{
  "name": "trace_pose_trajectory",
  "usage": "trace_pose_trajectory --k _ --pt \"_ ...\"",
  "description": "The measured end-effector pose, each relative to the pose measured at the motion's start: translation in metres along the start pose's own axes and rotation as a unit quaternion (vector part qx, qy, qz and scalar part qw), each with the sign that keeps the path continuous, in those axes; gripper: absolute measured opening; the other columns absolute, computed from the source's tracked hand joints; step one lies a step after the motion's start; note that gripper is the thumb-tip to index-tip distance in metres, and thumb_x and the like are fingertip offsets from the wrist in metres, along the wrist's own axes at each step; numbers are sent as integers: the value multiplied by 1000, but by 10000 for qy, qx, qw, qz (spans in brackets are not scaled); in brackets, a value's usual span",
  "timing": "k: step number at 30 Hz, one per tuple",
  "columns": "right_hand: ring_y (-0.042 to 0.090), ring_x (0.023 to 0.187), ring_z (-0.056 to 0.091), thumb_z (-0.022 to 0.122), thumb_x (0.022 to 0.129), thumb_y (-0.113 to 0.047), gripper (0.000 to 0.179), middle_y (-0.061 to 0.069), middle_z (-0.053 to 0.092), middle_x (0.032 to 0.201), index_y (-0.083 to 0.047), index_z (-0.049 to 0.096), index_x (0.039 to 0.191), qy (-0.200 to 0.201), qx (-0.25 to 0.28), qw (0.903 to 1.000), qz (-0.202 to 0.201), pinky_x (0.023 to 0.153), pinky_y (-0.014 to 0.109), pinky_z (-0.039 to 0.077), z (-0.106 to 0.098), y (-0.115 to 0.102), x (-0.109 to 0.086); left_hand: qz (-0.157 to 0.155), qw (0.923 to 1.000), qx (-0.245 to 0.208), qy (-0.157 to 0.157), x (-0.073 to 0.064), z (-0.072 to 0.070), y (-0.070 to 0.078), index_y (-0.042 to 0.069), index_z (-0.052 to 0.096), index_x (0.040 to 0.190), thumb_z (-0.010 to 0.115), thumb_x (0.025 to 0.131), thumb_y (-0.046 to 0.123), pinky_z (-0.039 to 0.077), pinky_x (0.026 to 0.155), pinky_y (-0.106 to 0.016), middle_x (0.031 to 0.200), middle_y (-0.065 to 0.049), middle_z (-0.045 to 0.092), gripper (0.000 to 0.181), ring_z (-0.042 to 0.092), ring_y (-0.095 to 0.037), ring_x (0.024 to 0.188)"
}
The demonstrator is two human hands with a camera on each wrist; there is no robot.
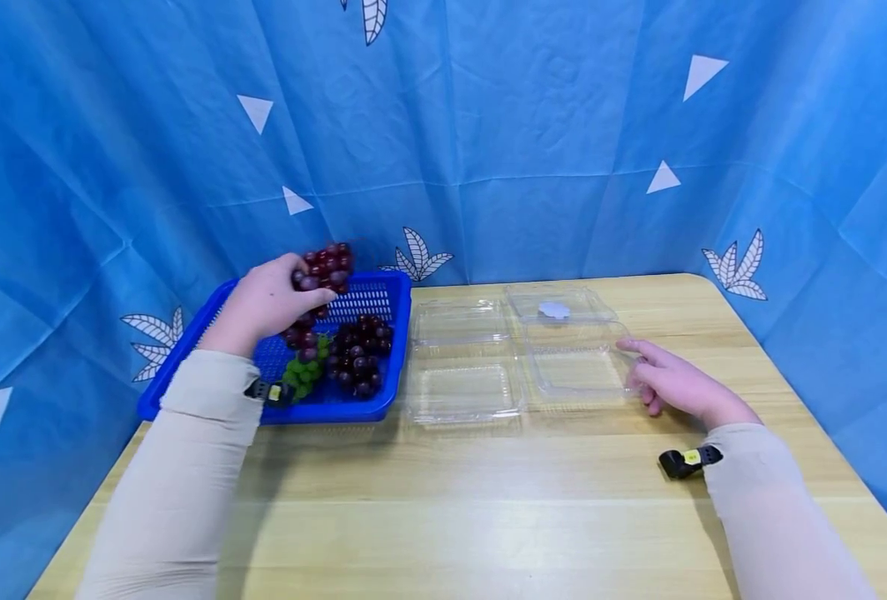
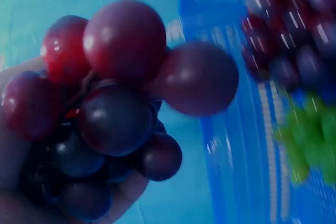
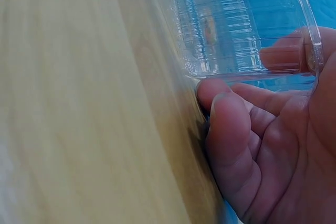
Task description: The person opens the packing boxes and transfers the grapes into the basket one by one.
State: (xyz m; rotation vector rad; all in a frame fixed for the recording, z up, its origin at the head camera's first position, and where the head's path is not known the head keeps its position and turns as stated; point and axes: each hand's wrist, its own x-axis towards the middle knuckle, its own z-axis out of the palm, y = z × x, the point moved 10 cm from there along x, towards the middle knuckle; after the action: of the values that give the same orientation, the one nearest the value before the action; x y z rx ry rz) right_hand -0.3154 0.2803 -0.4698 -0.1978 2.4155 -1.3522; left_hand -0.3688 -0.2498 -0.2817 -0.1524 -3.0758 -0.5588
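Note:
A bunch of dark red grapes (image 2: 123, 116) is gripped by my left hand (image 1: 269, 302), which holds it above the blue plastic basket (image 1: 394, 387). The curled fingers partly hide the bunch. Lower in the basket lie a bunch of dark purple grapes (image 1: 358, 354) and some small green grapes (image 1: 303, 375). My right hand (image 1: 672, 381) pinches the right edge of a clear plastic clamshell box (image 1: 574, 392). One digit (image 3: 283, 59) shows through the clear wall, while other fingers (image 3: 231, 124) are curled outside it. The box stands with its lid folded back.
A second clear clamshell box (image 1: 466, 417), also with its lid back, stands between the basket and the pinched box. A pale label (image 1: 553, 310) lies on the right box's lid. The wooden table (image 1: 443, 517) backs onto a blue curtain (image 1: 518, 125).

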Motion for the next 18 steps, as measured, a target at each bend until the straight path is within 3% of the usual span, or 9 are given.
trace_pose_trajectory --k 5,10,15,18 --pt "28 68 54 49 99 -12 68 15 53 80 -7 20 161 -8 93 10000 -21 61 41 56 -1 2 1 -369 9990 239 -124 -11 -6 -54 -1 50 124 61 91 67 46 81 -62 117 -26 58 77 55 -46 105" --pt "27 69 55 49 99 -12 66 16 53 81 -9 24 160 27 108 9999 -27 61 40 56 -4 1 0 -618 9966 450 -312 -24 -4 -89 -7 50 118 62 96 56 46 77 -60 110 -30 57 68 56 -47 98" --pt "27 69 54 48 100 -11 64 16 53 83 -8 24 160 4 119 9999 -59 60 40 55 -3 1 0 -793 9932 457 -725 -30 3 -101 -10 50 121 59 100 48 48 78 -61 115 -34 57 63 55 -49 99" --pt "27 69 54 48 101 -12 64 16 54 84 -7 24 160 -7 132 9999 -65 60 40 55 -2 2 1 -816 9910 488 -938 -30 7 -100 -11 47 133 56 101 51 45 86 -67 128 -38 52 70 52 -55 111"
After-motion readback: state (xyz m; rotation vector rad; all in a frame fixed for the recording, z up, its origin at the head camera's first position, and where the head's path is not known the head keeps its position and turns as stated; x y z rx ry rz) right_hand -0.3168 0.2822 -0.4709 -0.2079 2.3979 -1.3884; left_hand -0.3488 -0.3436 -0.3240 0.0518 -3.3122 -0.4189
